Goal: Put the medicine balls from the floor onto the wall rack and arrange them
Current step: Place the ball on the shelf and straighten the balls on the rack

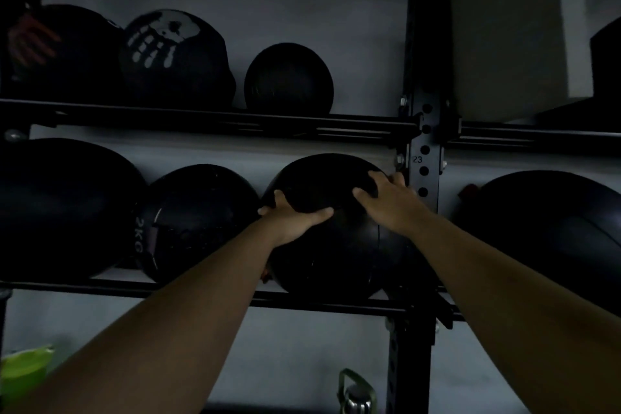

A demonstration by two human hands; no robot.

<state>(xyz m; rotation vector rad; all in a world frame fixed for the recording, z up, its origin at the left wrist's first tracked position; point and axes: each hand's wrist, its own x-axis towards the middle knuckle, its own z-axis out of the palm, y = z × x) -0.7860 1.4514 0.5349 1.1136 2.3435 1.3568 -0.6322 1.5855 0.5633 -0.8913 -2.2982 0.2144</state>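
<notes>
A black medicine ball (331, 245) rests on the lower shelf rail (168, 291) of the black wall rack, close to the upright post (424, 151). My left hand (292, 217) presses on its upper left side with fingers spread over the surface. My right hand (389, 198) grips its upper right side, near the post. To its left on the same shelf sit another black ball (198, 222) marked with a weight and a larger one (64, 208). The scene is dim.
The upper shelf (235, 121) holds three black balls: one with a red print (64, 54), one with a white skull print (174, 57), a small one (289, 79). Another ball (551, 228) lies right of the post. A green object (23, 373) and a kettlebell handle (356, 386) are below.
</notes>
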